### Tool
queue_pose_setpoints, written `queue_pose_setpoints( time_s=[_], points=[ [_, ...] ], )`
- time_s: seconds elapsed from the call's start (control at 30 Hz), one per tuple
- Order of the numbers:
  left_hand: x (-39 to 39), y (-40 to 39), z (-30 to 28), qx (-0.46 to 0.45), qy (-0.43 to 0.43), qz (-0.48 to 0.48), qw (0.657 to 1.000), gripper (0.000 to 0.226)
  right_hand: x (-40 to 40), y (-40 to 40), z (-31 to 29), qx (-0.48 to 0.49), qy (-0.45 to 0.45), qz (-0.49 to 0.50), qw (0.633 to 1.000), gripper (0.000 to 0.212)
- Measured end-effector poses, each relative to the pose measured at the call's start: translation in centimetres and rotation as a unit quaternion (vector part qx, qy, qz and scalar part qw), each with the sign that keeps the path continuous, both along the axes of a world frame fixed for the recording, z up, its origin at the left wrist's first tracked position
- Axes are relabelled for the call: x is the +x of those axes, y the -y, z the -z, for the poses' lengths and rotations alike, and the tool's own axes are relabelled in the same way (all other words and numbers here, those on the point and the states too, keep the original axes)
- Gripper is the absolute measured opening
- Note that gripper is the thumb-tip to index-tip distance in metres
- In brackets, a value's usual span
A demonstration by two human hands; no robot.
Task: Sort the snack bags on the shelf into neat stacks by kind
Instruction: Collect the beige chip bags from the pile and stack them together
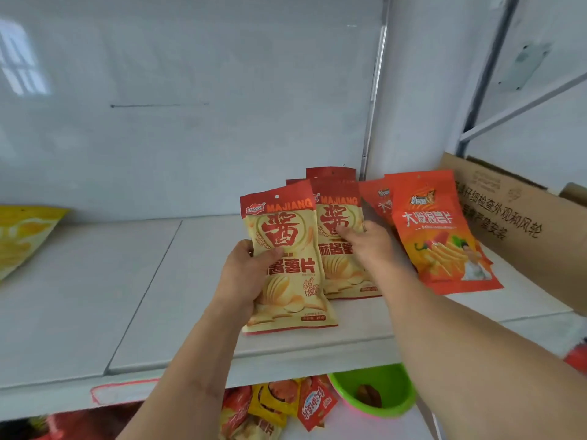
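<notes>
White laminate shelf boards (95,296) run beneath a pale glossy back wall (190,122), a brown cardboard box (521,223) at the right end. The left hand (244,274) grips 1 cream-and-red sesame-paste chip bag (286,265) by its left edge, held above the shelf. The right hand (368,242) rests relaxed fingers on a matching stack of chip bags (336,217) on the shelf. Just right lie orange wavy-chip bags (438,233); far left, a yellow snack bag (22,236).

Cardboard box (521,223) at right; green bowl (381,393) below, perhaps holding food.
</notes>
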State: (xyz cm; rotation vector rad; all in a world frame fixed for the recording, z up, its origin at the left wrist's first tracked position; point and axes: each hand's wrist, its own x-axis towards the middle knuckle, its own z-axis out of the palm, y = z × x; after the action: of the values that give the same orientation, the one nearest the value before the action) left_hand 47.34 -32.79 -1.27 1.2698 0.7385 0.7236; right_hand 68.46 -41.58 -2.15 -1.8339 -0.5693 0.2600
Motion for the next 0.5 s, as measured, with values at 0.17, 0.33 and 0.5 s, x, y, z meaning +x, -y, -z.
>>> queue_pose_setpoints(
  time_s=[0.17,0.33,0.5],
  points=[
    [2.5,2.0,0.2,-0.016,-0.009,-0.024,1.000,0.032,1.4,-0.2,-0.2,-0.014,0.018,0.006,1.000,0.041],
    [5.6,4.0,0.6,0.004,-0.034,-0.034,0.999,0.029,1.5,1.9,-0.1,-0.036,0.039,0.005,0.999,0.066],
    [8.2,5.2,0.7,0.062,-0.067,-0.081,0.993,0.029,0.5,3.3,1.8,-0.003,0.048,-0.034,0.998,0.085]
  ],
)
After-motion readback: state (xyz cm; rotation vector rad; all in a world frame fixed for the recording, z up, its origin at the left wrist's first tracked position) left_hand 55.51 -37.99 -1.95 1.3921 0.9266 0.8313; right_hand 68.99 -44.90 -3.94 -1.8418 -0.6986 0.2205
